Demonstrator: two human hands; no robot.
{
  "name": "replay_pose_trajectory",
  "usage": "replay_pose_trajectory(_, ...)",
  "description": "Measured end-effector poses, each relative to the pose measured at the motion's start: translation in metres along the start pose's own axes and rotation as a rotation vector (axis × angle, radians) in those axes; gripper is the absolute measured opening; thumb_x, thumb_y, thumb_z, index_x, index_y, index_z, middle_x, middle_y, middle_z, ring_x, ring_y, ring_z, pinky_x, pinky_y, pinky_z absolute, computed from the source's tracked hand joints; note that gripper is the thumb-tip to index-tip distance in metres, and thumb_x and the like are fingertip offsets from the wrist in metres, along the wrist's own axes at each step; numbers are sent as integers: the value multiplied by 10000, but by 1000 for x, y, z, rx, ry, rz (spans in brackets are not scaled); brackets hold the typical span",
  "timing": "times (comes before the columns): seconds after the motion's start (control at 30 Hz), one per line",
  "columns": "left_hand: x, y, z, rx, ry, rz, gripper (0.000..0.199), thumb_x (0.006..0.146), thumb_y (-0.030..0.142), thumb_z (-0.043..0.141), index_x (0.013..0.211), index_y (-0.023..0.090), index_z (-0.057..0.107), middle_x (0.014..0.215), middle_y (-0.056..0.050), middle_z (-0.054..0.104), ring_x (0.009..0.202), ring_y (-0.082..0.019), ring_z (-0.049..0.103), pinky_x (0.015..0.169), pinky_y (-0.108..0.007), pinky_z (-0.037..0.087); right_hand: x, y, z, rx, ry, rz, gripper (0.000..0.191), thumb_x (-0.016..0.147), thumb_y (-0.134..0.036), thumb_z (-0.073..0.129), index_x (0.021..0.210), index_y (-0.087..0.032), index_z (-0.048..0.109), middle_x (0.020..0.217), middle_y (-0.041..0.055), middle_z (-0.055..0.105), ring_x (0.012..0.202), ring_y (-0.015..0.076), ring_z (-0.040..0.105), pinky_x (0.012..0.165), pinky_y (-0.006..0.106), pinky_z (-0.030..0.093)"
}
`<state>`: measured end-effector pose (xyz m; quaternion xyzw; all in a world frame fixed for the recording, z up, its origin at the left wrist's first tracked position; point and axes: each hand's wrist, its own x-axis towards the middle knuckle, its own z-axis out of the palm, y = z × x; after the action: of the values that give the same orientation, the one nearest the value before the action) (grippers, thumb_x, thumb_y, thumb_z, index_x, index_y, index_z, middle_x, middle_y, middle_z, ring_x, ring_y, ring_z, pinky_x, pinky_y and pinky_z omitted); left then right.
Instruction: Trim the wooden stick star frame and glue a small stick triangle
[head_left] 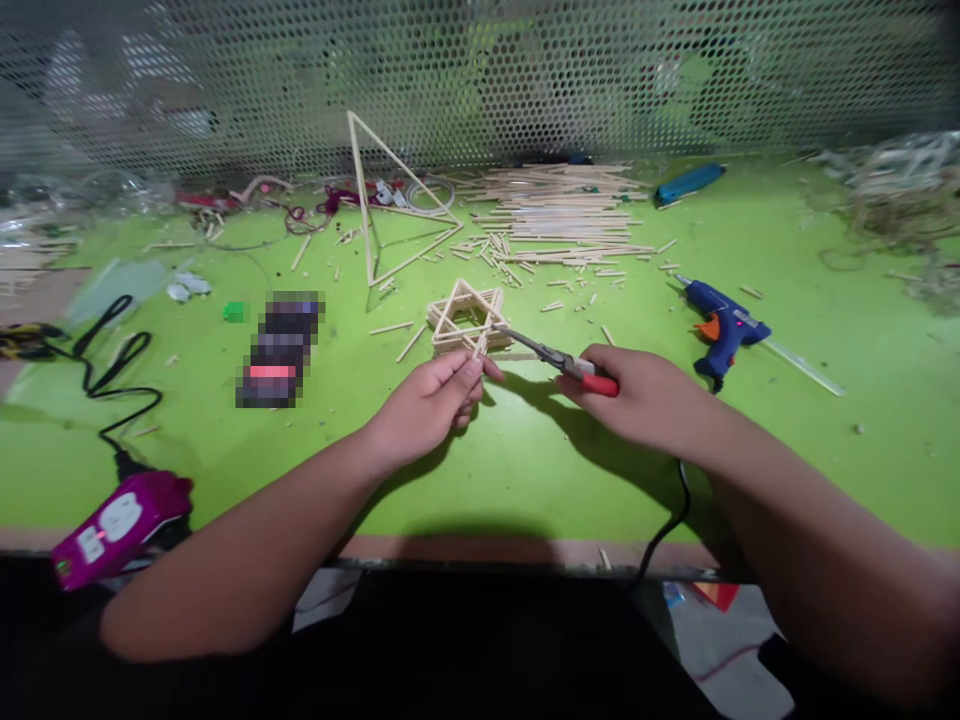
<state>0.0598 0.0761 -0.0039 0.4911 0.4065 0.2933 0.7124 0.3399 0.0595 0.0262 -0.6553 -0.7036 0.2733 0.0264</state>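
Observation:
A star-shaped stack of thin wooden sticks [450,338] stands in the middle of the table. At its near point, the thumb and fingers of my left hand [424,405] pinch a wooden stick; whether that stick is fixed to the star cannot be made out. My right hand [637,390] is closed around pliers [559,358] with red on the handle. Their long metal jaws reach left to the star's near right side, close to my left fingertips.
Behind the star are a stick frame of triangles [362,200] and a pile of sticks [570,210]. A blue glue gun [724,325] lies right, below a blue utility knife [688,185]. Left are a blurred phone [279,350] and a magenta device [124,525] with a black cord.

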Motion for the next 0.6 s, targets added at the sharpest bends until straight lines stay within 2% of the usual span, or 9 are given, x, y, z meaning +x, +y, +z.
replay_pose_trajectory(0.17,1,-3,-1,-32,-24,4,364,1092,551,673,1089,188,698,719,70,401,579,-80,347,545,-207,318,-5,-2,-1,11,-69,-26,261,952,-524,609,949,-264,588,845,36,720,724,232,632,628,338,404)
replay_pose_trajectory(0.6,1,-1,2,-3,-42,1,368,1088,556,675,1067,189,688,728,69,406,577,-85,356,537,-209,333,-7,-7,-3,27,-88,-42,287,937,-544,602,949,-258,585,866,57,734,732,239,645,625,335,405)
